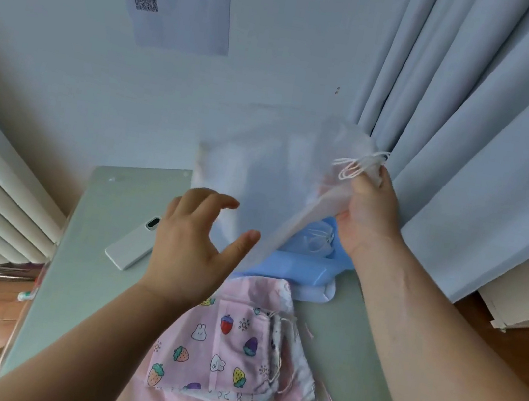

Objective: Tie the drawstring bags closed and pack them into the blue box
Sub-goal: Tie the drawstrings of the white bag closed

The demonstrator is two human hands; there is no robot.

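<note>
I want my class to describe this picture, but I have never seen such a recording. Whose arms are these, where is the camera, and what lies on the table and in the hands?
There is no machine here: a person wears one camera on the head, so you look forward and down at their own arms. The right hand grips a see-through white drawstring bag by its gathered neck, lifted above the table. The left hand is open near the bag, holding nothing. On the table lie pink printed bags, the blue box behind them, and a slim white device.
</note>
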